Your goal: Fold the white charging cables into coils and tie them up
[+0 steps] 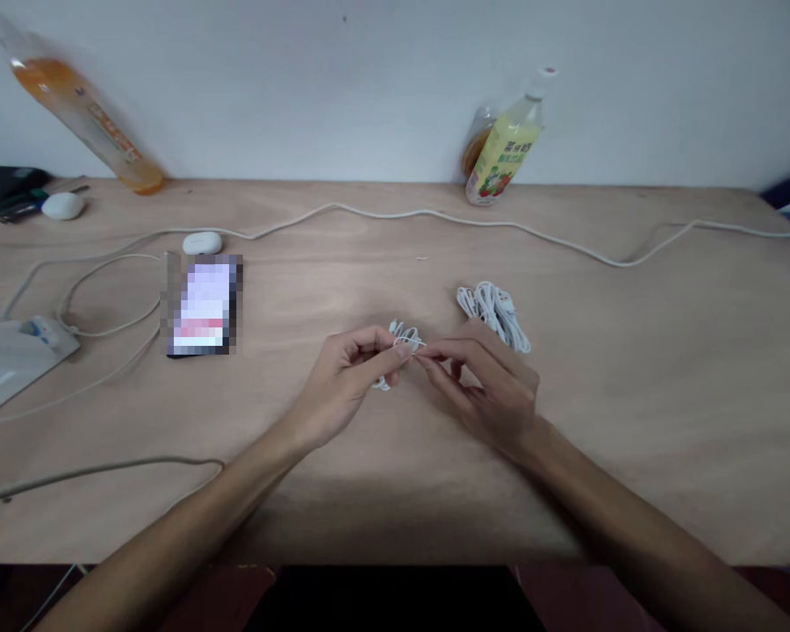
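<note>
Over the middle of the table my left hand (342,379) is closed around a small coiled white charging cable (408,333); its loops show above and below the fingers. My right hand (491,386) pinches a thin white tie at the coil's right side, its fingertips close to my left thumb. Part of the tie crosses the coil, and the rest is hidden by the fingers. Just beyond my right hand lie bundled white cables (495,314), partly covered by that hand.
A phone (203,307) and white earbud case (202,243) lie left. A long white cord (421,213) runs across the wooden table (664,369). Against the wall lean an orange drink bottle (85,123) and a yellow-labelled bottle (506,149). A white power strip (19,360) sits far left.
</note>
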`<state>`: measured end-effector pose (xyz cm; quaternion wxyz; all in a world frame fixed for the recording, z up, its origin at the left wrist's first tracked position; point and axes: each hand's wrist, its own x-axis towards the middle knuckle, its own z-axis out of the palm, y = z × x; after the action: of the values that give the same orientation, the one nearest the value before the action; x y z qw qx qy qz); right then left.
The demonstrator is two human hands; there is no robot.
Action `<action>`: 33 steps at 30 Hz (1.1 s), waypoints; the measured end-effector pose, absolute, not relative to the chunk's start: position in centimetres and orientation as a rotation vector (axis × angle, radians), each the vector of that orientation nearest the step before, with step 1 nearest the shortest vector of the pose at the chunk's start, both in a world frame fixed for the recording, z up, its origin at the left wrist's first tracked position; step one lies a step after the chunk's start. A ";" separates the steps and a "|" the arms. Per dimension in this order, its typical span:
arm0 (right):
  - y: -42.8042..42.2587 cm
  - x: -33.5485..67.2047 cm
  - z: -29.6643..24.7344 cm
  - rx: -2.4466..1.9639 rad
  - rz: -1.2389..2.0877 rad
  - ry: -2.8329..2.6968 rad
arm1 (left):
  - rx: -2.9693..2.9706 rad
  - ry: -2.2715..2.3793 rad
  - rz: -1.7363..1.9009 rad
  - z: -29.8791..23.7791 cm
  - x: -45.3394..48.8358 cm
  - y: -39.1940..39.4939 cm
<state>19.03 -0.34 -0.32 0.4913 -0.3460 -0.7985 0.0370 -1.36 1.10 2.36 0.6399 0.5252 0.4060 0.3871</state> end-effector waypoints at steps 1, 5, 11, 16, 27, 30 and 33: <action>-0.3 19.1 -0.3 -0.845 0.100 -1.943 | 1.202 0.930 0.885 2.3 -1.4 1.1; -0.2 19.3 -0.1 -0.866 0.154 -1.936 | 1.223 0.956 0.887 2.4 -1.3 1.2; 0.0 19.4 0.0 -0.864 0.218 -1.947 | 1.244 0.999 0.880 2.8 -1.4 1.2; -0.1 19.4 0.0 -0.867 0.240 -1.933 | 1.269 1.012 0.874 2.7 -1.5 1.2; 0.0 19.6 0.2 -0.946 0.509 -1.891 | 1.281 1.029 0.946 2.8 -1.6 1.3; 0.0 19.6 0.2 -0.974 0.686 -1.838 | 1.265 1.031 0.928 2.7 -1.7 1.4; 0.1 19.5 0.1 -1.035 0.946 -1.679 | 1.250 1.045 0.945 2.7 -1.7 1.4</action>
<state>19.48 0.10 0.07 0.4593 -0.4203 -0.6818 0.3840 -1.68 1.39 2.70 0.5884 0.5367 0.4485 0.4056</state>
